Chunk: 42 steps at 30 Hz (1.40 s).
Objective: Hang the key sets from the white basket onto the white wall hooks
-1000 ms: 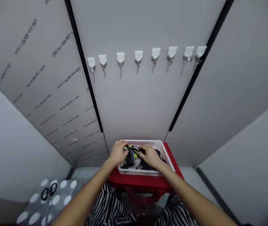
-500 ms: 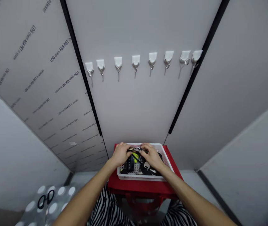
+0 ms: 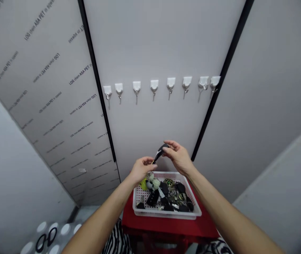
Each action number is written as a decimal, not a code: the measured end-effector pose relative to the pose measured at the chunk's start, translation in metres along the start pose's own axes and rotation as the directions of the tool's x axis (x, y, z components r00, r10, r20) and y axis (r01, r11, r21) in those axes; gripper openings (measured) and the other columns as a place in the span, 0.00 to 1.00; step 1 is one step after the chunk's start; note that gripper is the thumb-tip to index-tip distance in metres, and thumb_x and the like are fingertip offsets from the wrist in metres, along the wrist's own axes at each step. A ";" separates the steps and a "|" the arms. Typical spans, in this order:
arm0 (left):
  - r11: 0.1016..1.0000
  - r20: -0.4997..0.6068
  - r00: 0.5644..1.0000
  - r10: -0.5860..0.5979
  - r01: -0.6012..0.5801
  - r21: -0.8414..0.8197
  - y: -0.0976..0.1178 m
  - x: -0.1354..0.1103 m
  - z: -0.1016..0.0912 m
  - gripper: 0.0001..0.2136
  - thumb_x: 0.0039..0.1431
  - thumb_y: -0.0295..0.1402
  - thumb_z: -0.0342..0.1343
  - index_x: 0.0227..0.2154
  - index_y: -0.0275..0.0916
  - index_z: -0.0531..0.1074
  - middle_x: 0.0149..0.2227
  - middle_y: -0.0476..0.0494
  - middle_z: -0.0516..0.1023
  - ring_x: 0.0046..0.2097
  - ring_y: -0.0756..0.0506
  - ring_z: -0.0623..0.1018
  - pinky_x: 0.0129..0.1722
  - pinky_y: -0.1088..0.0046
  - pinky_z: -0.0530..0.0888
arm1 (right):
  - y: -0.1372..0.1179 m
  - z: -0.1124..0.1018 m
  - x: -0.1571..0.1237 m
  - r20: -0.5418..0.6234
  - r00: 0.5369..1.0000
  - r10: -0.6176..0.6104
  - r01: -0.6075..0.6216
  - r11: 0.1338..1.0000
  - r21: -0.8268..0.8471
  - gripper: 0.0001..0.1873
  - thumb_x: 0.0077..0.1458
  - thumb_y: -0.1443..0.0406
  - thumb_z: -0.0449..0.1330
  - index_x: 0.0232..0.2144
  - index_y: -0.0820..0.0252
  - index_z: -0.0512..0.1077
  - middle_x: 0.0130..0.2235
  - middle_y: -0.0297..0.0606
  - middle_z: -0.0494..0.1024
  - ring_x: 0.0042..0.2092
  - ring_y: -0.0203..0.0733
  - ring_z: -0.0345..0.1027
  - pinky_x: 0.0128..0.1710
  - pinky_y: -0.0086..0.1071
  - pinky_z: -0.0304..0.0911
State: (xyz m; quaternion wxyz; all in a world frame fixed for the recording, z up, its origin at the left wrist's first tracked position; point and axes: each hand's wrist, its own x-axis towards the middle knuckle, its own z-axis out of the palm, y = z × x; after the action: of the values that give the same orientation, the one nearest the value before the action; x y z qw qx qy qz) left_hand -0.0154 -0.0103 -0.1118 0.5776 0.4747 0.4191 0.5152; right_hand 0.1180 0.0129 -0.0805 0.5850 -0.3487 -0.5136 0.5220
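My right hand point(image 3: 179, 157) is raised over the far side of the basket and pinches the upper end of a black strap point(image 3: 160, 151). The strap's lower end is between the fingers of my left hand point(image 3: 142, 170), just down and to the left. Below my left hand hang or lie a yellow-green piece point(image 3: 143, 184) and a small pale figure charm point(image 3: 154, 184); whether they are joined to the strap I cannot tell. Beneath both hands, the white plastic basket point(image 3: 166, 213) holds a jumble of keys, black key fobs and a round green-and-gold piece point(image 3: 169, 182).
The basket stands on a red stool point(image 3: 161, 225) against the wall panel. Several white adhesive hooks point(image 3: 154, 85) form a row higher on the panel, between two black strips. White-capped bottles point(image 3: 65, 229) with black-handled scissors point(image 3: 46, 239) on them are at lower left.
Both hands have risen out of the basket, the right one higher, and the black strap is now lifted between them. The view has tilted, so the hooks appear lower.
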 end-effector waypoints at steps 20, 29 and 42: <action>0.964 -0.196 0.965 0.172 -0.206 -0.169 0.068 0.006 -0.033 0.15 0.29 0.31 0.58 0.25 0.34 0.64 0.20 0.52 0.66 0.22 0.56 0.66 0.20 0.81 0.62 | -0.066 0.091 0.055 0.238 0.960 -0.145 0.177 0.977 -0.120 0.12 0.31 0.65 0.57 0.22 0.65 0.61 0.17 0.28 0.65 0.18 0.27 0.58 0.20 0.24 0.56; 0.875 -0.419 0.836 0.356 -0.455 -0.165 0.140 0.016 -0.084 0.13 0.29 0.30 0.58 0.22 0.34 0.63 0.18 0.53 0.66 0.20 0.56 0.67 0.19 0.82 0.63 | -0.101 0.181 0.093 0.271 0.876 -0.398 0.467 0.838 -0.281 0.06 0.36 0.66 0.54 0.21 0.63 0.63 0.16 0.28 0.65 0.18 0.28 0.59 0.19 0.23 0.57; 0.943 -0.442 0.857 0.267 -0.326 -0.063 0.135 0.035 -0.096 0.09 0.33 0.29 0.56 0.20 0.34 0.62 0.15 0.54 0.63 0.16 0.57 0.63 0.18 0.79 0.63 | -0.095 0.202 0.103 0.348 0.825 -0.444 0.500 0.289 -0.817 0.10 0.42 0.65 0.50 0.26 0.64 0.69 0.24 0.41 0.71 0.29 0.38 0.64 0.30 0.29 0.56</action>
State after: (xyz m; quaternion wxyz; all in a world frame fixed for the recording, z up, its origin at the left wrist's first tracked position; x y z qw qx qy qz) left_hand -0.1313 0.0378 0.0013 0.4162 0.3687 0.4208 0.7168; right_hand -0.0600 0.0662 0.0795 0.4282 -0.4181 -0.8011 -0.0105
